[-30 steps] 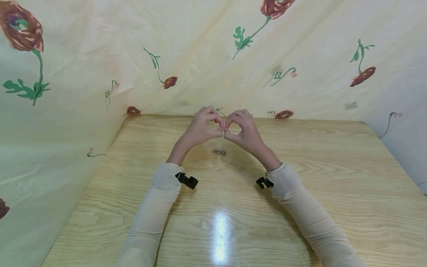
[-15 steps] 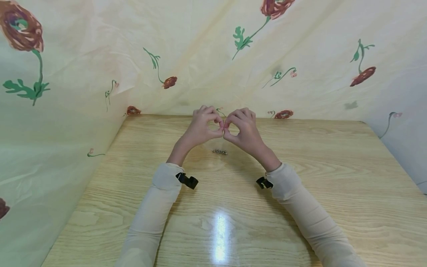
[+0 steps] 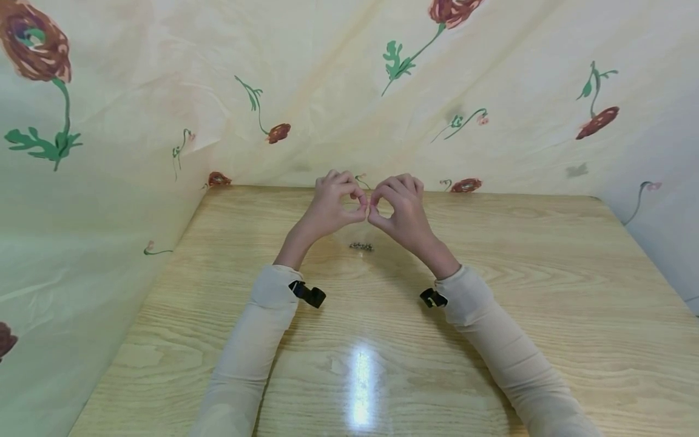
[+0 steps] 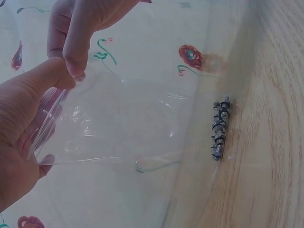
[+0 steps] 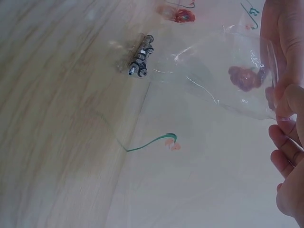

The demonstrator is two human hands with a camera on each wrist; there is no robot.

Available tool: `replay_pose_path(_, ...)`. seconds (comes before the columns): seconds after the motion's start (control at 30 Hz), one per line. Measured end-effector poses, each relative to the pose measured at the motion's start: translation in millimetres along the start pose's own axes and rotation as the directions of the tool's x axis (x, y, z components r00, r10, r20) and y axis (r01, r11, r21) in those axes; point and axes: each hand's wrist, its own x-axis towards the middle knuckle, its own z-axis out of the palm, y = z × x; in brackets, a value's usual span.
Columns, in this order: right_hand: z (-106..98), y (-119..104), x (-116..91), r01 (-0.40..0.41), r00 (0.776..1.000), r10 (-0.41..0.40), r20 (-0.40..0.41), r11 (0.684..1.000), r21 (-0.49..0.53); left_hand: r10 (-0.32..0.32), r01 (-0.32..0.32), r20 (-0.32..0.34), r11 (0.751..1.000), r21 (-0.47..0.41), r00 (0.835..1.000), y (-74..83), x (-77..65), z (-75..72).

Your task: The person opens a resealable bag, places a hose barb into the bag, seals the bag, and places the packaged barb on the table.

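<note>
A clear plastic zip bag [image 4: 128, 123] hangs from both hands over the table, its zip edge at the fingers in the left wrist view. Thumb and fingers of my left hand [image 3: 330, 209] pinch one part of that edge. Close beside it, my right hand [image 3: 403, 209] pinches the edge too, the fingertips of both hands almost meeting. Small metal fittings [image 4: 221, 128] with dark rings lie in a row along the bag's bottom. From the right wrist side, the same metal fittings [image 5: 141, 57] show silver and black.
A wood-grain table [image 3: 360, 321] spreads under the arms. Flower-patterned cloth [image 3: 327, 79] hangs behind its far edge and along the left side. Each sleeve cuff carries a black strap, the left strap [image 3: 308, 294] and the right strap [image 3: 433, 298].
Both hands keep their pinch on the zip bag. The right fingertips have moved slightly right, leaving a narrow gap to the left ones. The whole head view has shifted a little.
</note>
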Motion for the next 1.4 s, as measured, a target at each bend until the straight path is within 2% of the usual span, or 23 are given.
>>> replay_pose_path(0.23,-2.7,0.7,0.8,-0.017,1.0,0.017,-0.008,1.0,-0.003,-0.007,0.007,0.003,1.0,-0.026,1.0,0.8,-0.4,-1.4)
replay_pose_path(0.63,-5.4,1.6,1.8,-0.035,0.999,0.035,-0.019,0.999,-0.009,0.012,-0.012,-0.016,1.0,-0.023,1.0,0.7,-1.0,-3.4)
replay_pose_path(1.23,-7.6,3.5,2.6,-0.071,0.995,0.069,-0.066,0.997,-0.028,0.002,-0.002,-0.021,1.0,-0.028,1.0,2.0,-1.2,-5.9)
replay_pose_path(1.4,-7.8,3.5,2.2,-0.087,0.995,0.086,-0.054,0.996,-0.022,-0.009,0.008,-0.025,0.999,-0.032,1.0,1.0,-1.7,-7.3)
